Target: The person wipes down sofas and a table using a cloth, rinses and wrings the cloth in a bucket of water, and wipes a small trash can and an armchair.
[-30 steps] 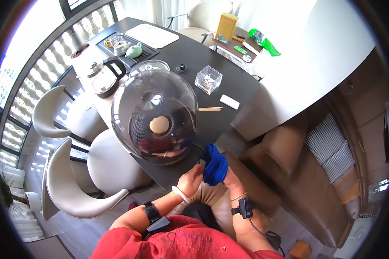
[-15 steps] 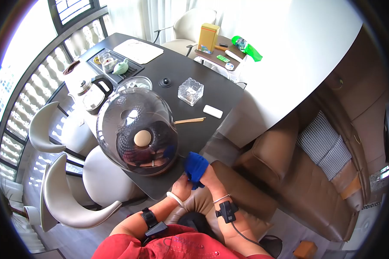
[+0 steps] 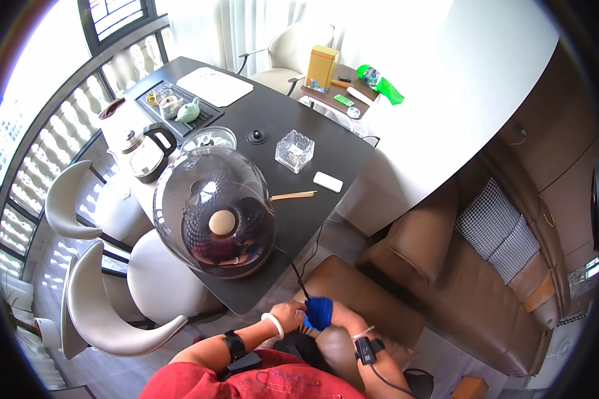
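Observation:
My right hand (image 3: 340, 315) is closed round a bunched blue cloth (image 3: 319, 314) that hides most of its fingers, low beyond the table's near corner. Beside it, my left hand (image 3: 288, 315) has its fingers pressed together at the cloth's edge, where a black cord (image 3: 298, 275) comes down from the table side. The left fingers seem to pinch the cord; the exact grip is small and partly hidden. Up and left of both hands, a large clear domed cover (image 3: 213, 179) with a round light knob (image 3: 222, 223) sits at the table's near end.
On the dark table (image 3: 286, 226) are chopsticks (image 3: 294, 195), a white case (image 3: 328, 181), a glass ashtray (image 3: 294, 150), a glass lid (image 3: 209, 139), a kettle (image 3: 146, 156) and a tea tray (image 3: 206, 118). Pale chairs (image 3: 106, 319) stand left; a brown sofa (image 3: 446, 299) is right.
Both hands have moved down toward my body and slightly right, away from the table edge, with the blue cloth. The black cord now shows stretched between the table and my hands.

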`<state>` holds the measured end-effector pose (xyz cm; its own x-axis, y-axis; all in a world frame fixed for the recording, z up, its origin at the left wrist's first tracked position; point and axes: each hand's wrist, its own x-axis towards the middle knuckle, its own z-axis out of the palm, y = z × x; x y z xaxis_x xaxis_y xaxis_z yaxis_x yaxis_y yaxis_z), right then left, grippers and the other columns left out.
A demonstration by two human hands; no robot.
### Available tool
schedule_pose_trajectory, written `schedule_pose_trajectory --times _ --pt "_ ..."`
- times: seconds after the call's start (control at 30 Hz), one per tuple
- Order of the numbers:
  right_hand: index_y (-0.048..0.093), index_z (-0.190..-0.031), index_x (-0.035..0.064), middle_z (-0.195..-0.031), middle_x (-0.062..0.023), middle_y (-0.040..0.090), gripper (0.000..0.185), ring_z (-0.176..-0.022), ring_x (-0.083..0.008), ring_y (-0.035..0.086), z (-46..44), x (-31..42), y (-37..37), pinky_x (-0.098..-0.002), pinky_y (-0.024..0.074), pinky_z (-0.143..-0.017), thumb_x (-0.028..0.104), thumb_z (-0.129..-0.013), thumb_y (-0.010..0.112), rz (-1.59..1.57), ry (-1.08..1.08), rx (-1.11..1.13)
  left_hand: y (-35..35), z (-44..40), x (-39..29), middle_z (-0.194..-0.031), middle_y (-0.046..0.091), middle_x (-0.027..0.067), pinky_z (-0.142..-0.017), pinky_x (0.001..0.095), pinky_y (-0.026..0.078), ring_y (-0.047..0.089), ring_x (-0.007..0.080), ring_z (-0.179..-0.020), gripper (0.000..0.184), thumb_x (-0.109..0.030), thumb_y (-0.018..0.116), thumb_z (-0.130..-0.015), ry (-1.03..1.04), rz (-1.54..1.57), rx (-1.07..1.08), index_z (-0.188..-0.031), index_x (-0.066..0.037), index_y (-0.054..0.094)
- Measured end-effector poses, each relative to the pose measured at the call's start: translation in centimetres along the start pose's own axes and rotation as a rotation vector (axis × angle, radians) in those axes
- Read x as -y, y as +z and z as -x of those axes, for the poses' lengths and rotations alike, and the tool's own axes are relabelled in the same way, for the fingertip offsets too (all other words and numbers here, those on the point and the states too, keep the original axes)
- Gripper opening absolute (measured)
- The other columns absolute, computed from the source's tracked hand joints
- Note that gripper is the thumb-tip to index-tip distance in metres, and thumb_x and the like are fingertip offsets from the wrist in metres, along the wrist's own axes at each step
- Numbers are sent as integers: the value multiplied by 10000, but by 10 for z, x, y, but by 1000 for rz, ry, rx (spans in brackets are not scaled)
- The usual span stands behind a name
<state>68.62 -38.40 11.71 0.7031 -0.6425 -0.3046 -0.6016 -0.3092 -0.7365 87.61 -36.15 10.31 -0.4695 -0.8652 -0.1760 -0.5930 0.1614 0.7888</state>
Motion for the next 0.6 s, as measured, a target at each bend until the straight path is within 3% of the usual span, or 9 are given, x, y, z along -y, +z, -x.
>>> schedule_pose_trajectory --times 0.07,0.1,0.17,0.2,0.27,0.3,0.43,0.5,0.6 --pt "587 -974 94 -884 -103 626 240 -770 -231 606 28 -1 18 -343 458 -650 206 -762 599 -160 100 -19 6 1 -4 -858 609 161 -711 392 480 601 322 -792 288 -259 537 -761 -20 86 5 -990 -99 607" --pt "587 -974 94 -884 -103 626 240 -770 -231 606 38 9 20 -343 458 -650 206 -762 599 -163 102 -16 6 -1 -9 -902 606 169 -739 376 470 596 313 -833 332 -283 540 -774 -38 158 111 -1039 -89 589" --pt "590 -969 93 -902 -113 630 244 -785 -247 608 55 27 24 -341 458 -654 251 -784 573 -38 360 117 20 -4 -7 -936 612 155 -753 333 464 602 249 -851 392 -342 539 -804 -76 329 287 -1084 -71 580" --pt "590 -969 93 -902 -113 630 244 -785 -247 608 64 25 34 -341 458 -654 251 -784 573 -37 360 120 28 -5 -4 -936 612 155 -753 333 464 602 249 -851 392 -342 539 -804 -78 330 286 -1084 -71 580" --pt "587 -966 87 -880 -142 629 288 -799 -261 610 76 29 49 -347 456 -650 319 -803 540 -62 319 47 35 -5 -4 -900 627 112 -744 303 470 600 190 -827 358 -329 504 -856 -234 591 544 -1067 -54 594" --pt "577 -1003 84 -874 -162 622 346 -821 -267 608 81 39 44 -352 458 -666 366 -812 520 -94 414 112 35 2 -10 -872 631 61 -754 280 472 586 139 -822 331 -317 471 -897 -334 881 546 -1020 -45 615" --pt "580 -1007 84 -898 -168 618 376 -851 -283 603 103 28 51 -357 460 -697 396 -804 528 -77 364 124 33 23 -15 -880 617 19 -750 250 465 564 103 -812 334 -331 464 -908 -211 1021 545 -970 -44 621" --pt "603 -923 58 -936 -180 608 419 -874 -328 588 140 -4 62 -373 462 -739 415 -705 632 -40 550 -152 12 34 -23 -885 612 19 -733 250 462 557 98 -802 341 -338 458 -910 -170 1045 520 -977 -45 619" --pt "612 -936 70 -901 -172 609 408 -864 -323 589 162 -16 50 -370 467 -740 372 -669 674 16 582 -249 -1 48 -7 -909 609 25 -729 259 465 564 109 -816 346 -340 456 -911 -201 1017 471 -995 -47 619"
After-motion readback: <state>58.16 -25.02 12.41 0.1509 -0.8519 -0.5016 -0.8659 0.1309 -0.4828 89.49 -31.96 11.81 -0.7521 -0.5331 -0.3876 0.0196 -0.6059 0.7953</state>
